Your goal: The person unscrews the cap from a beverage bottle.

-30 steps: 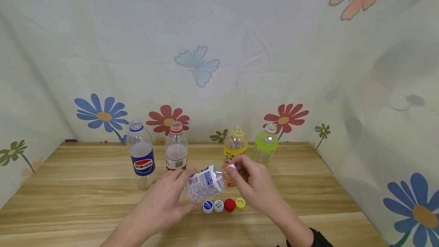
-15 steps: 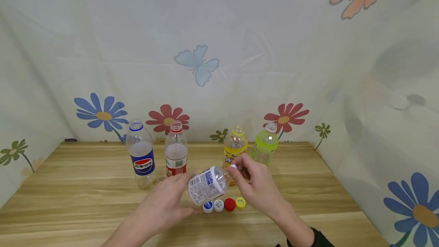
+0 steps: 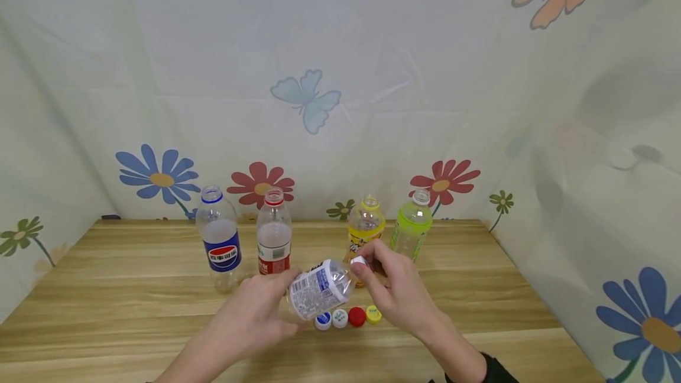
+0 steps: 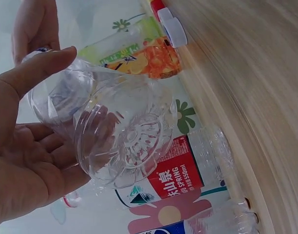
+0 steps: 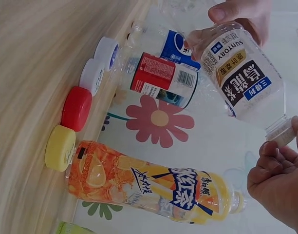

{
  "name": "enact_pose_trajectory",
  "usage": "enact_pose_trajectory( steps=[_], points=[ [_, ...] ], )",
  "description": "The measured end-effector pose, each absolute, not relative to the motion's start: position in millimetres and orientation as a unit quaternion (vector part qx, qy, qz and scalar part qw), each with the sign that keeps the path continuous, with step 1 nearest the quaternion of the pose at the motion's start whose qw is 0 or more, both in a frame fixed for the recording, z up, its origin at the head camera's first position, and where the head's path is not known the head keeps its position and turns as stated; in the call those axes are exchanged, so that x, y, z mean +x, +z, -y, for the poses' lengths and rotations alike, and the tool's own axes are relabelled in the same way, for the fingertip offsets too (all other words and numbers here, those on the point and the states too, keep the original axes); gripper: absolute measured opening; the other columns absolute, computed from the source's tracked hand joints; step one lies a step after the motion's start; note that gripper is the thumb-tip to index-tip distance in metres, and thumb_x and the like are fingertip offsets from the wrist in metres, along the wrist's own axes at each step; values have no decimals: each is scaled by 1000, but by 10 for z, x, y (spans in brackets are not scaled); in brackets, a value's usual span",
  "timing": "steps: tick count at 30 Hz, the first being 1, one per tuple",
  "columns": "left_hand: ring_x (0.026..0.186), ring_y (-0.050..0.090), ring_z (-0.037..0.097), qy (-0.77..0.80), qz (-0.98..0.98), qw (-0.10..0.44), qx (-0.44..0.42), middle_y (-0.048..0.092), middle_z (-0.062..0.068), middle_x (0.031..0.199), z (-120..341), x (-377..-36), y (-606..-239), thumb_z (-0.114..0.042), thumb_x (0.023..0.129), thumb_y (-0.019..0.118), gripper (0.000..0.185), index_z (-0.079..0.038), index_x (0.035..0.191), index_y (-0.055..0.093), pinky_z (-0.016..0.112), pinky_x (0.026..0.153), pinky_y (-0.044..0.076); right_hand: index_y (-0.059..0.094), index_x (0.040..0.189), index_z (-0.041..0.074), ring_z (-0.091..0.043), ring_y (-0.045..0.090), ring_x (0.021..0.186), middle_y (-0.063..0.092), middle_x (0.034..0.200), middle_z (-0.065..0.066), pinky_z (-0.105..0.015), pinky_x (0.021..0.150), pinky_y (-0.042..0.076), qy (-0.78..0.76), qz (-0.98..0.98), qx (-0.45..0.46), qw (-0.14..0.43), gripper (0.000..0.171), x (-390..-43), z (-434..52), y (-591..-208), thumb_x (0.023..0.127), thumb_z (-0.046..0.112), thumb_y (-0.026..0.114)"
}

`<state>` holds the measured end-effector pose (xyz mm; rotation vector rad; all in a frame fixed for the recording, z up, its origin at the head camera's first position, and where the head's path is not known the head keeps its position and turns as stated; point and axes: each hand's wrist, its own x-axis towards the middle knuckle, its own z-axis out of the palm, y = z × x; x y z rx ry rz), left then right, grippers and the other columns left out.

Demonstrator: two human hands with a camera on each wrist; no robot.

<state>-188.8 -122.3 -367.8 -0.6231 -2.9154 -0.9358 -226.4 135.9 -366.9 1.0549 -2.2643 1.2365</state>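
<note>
My left hand [image 3: 260, 306] grips a clear plastic bottle [image 3: 316, 291] around its lower body, holding it tilted above the table with its neck to the right. The bottle's white label carries SUNTORY lettering [image 5: 229, 53] in the right wrist view, and its ribbed base [image 4: 139, 139] faces the left wrist camera. At the bottle's mouth, my right hand [image 3: 401, 291] pinches a white cap [image 3: 359, 260] between thumb and fingers. Whether the cap's threads are engaged cannot be seen. Below the bottle, blue [image 3: 323, 321], white [image 3: 339, 318], red [image 3: 357, 317] and yellow [image 3: 374, 314] caps lie in a row.
Uncapped bottles stand on the wooden table [image 3: 133, 300]: blue-labelled [image 3: 223, 253] and red-labelled [image 3: 273, 253] ones at left, yellow-labelled [image 3: 367, 226] and green-labelled [image 3: 413, 223] ones at right. The held bottle partly hides some of them. A flowered curtain [image 3: 372, 46] hangs behind the table.
The bottle dips slightly between the first frame and now, staying in my left hand. My right thumb and fingers shift a little on the white cap, which shows more now. The standing bottles stay put.
</note>
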Motion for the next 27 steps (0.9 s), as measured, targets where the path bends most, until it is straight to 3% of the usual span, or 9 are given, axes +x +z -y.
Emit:
enact_pose_trajectory(
  steps=[18, 27],
  points=[
    [99, 70, 22, -323, 921, -7, -220, 71, 11, 118, 1282, -1900, -3668, -16, 69, 94, 75, 2, 135, 62, 46, 86, 60, 60, 107, 11, -11, 56, 75, 62, 89, 5, -24, 59, 53, 438, 773, 416, 192, 14, -2290, -1370, -3685, 100, 0, 63],
    [99, 68, 14, -348, 902, -37, -251, 71, 0, 116, 1353, -1966, -3683, -20, 68, 94, 71, -6, 131, 65, 42, 89, 59, 60, 110, 9, -13, 61, 79, 67, 95, 1, -28, 65, 59, 446, 759, 432, 195, 16, -2300, -1356, -3713, 99, -2, 64]
  ],
)
